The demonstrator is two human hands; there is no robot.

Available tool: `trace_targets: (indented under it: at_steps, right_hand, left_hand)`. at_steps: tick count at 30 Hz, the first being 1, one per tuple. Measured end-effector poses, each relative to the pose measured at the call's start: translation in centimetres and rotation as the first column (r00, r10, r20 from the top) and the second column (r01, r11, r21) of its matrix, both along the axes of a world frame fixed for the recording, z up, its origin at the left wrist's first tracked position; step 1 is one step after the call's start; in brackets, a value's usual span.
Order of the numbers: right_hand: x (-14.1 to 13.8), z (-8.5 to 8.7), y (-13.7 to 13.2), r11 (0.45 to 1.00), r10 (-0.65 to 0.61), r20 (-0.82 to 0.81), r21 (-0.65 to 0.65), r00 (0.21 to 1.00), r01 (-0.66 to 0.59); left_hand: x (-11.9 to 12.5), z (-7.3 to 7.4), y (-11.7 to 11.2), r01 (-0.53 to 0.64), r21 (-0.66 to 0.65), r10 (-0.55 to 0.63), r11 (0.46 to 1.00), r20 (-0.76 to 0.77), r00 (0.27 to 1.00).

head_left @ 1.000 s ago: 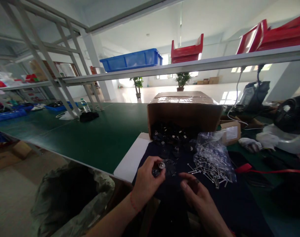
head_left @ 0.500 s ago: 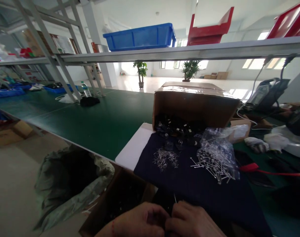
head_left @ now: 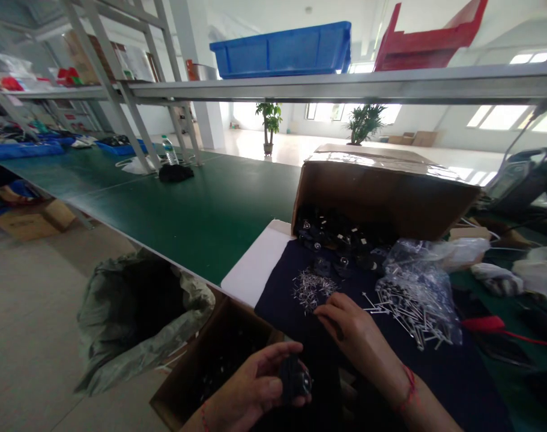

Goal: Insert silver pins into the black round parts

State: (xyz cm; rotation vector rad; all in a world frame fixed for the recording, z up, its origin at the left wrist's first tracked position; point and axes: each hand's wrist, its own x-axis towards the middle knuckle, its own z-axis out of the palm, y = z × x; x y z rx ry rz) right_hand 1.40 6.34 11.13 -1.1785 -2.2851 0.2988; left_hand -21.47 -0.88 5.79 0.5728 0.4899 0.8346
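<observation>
Off the counter (head_left: 201, 210) edge, open gap from right hand (head_left: 352, 324): left hand (head_left: 257, 381) grasps black part (head_left: 290, 378), shiny side facing right, long axis seemingly upright. Right hand: bunched beside small pins (head_left: 310, 291), hold impossible to tell.

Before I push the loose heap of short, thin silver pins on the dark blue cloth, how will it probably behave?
The heap of silver pins will probably scatter, since nothing visible encloses it on the dark blue cloth. Each pin looks short and thin, so likely light. Some may catch on one another, because they lie crisscrossed.
</observation>
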Motion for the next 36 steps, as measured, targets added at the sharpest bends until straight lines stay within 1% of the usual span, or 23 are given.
trace_targets:
  at_steps: [2, 5, 10, 15, 18, 21, 23, 26, 30, 33, 36]
  right_hand:
    - [-0.2, -0.8, 1.3, 0.999, 0.027, 0.084, 0.038, 0.996, -0.031]
    - [-0.6, -1.3, 2.5, 0.997, 0.043, 0.172, 0.056, 0.984, -0.054]
    - [-1.1, -1.3, 3.4, 0.993, 0.06, 0.258, 0.086, 0.964, -0.084]
    - [-1.2, -1.1, 3.6, 0.989, 0.084, 0.318, 0.09, 0.944, -0.119]
    - [-1.4, -1.0, 3.4, 0.984, 0.098, 0.331, 0.106, 0.938, -0.14]
    - [-1.3, -1.2, 2.9, 0.981, 0.082, 0.334, 0.137, 0.939, -0.134]
    - [-0.8, -1.5, 2.5, 0.984, 0.066, 0.318, 0.136, 0.946, -0.114]
    - [0.2, -2.0, 1.7, 0.993, 0.045, 0.281, 0.097, 0.959, -0.075]
    - [1.4, -2.2, 1.1, 0.997, 0.004, 0.21, 0.076, 0.978, -0.02]
    - [1.5, -2.0, 1.3, 0.995, -0.035, 0.177, 0.1, 0.984, 0.017]
    - [1.0, -2.0, 1.7, 0.993, -0.056, 0.2, 0.112, 0.978, 0.034]
  left_hand:
    - [-0.4, -0.3, -0.1, -0.035, -0.033, 0.036, 0.999, 0.036, 0.999]
    - [-0.7, -0.3, -0.1, -0.061, -0.05, 0.065, 0.997, 0.07, 0.995]
    - [-0.8, -0.2, 0.1, -0.06, -0.063, 0.065, 0.996, 0.084, 0.994]
    - [-0.8, -0.4, 0.1, -0.069, -0.059, 0.074, 0.996, 0.083, 0.994]
    - [-0.7, -0.5, 0.2, -0.073, -0.062, 0.079, 0.995, 0.087, 0.993]
    - [-0.7, -0.6, 0.2, -0.074, -0.068, 0.08, 0.995, 0.093, 0.992]
    - [-0.6, -0.7, 0.2, -0.076, -0.074, 0.083, 0.994, 0.093, 0.992]
    - [-0.4, -0.8, 0.3, -0.087, -0.076, 0.093, 0.993, 0.086, 0.992]
    - [0.0, -0.6, 0.3, -0.105, -0.083, 0.111, 0.991, 0.072, 0.991]
    - [0.2, -0.5, 0.3, -0.11, -0.08, 0.116, 0.991, 0.08, 0.99]
    - [0.2, -0.5, 0.1, -0.112, -0.072, 0.118, 0.991, 0.091, 0.989]
